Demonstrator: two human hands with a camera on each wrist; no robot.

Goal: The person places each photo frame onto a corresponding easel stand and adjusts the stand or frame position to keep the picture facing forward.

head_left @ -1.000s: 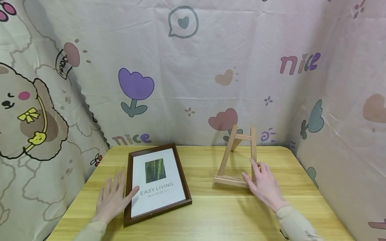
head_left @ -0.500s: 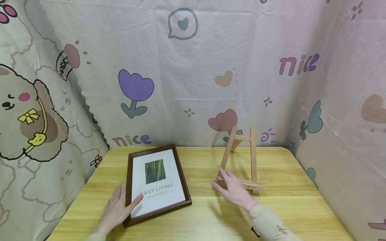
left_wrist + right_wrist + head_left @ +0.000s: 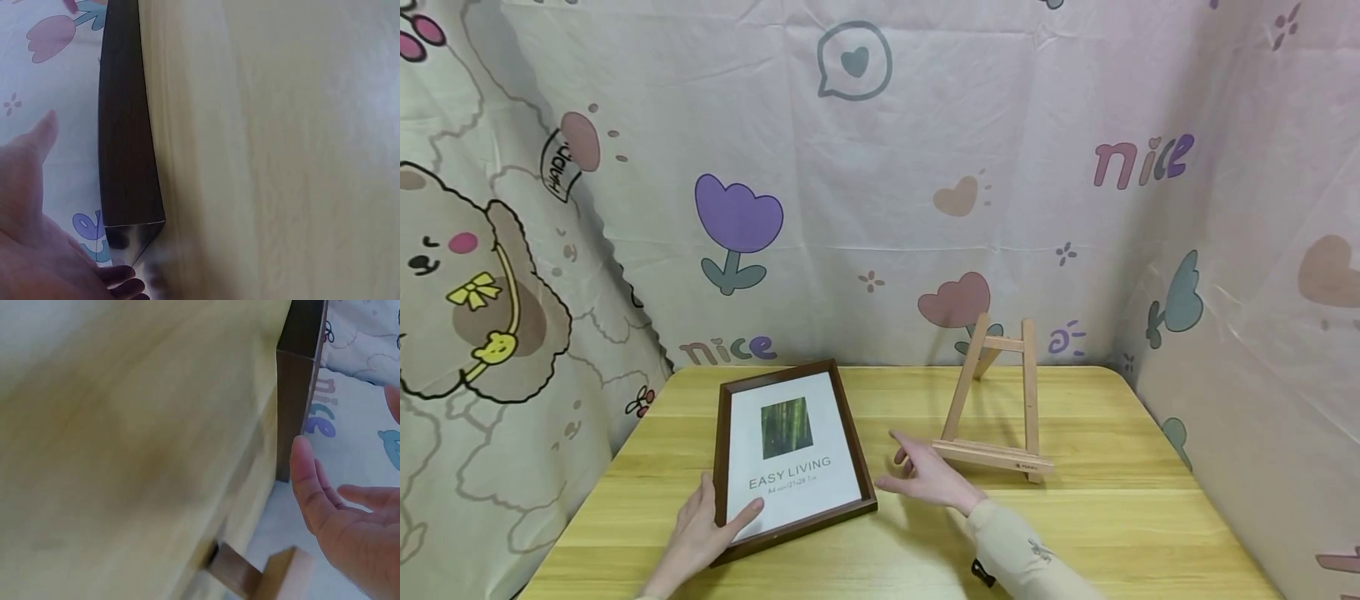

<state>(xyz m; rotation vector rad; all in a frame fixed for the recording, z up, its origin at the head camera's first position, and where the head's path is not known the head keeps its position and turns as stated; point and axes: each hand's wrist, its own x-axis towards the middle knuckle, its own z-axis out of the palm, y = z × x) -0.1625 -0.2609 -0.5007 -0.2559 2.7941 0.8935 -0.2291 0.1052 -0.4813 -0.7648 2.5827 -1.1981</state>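
A picture frame [image 3: 847,433] with a dark brown border lies on the wooden table, its white insert reading EASY LIVING around a small green bamboo picture. By its lower left side is my left hand [image 3: 694,527], thumb spread over the insert and fingers along the outer edge. The left wrist view shows that hand [image 3: 37,244] with fingertips at the frame's corner and thumb apart from the border. My right hand [image 3: 928,477] reaches close to the frame's right edge, index finger and thumb extended, holding nothing. The right wrist view has its fingertips beside the brown border [image 3: 294,412].
A small wooden easel [image 3: 992,455] stands upright right of the frame, just behind my right hand, with a ledge along its front. The table [image 3: 1120,517] ends at a patterned cloth [image 3: 865,183] behind, with cloth at both sides too.
My right hand has moved left from the easel's right leg, past its ledge, to beside the frame. My left hand has slid slightly toward me along the frame's left edge.
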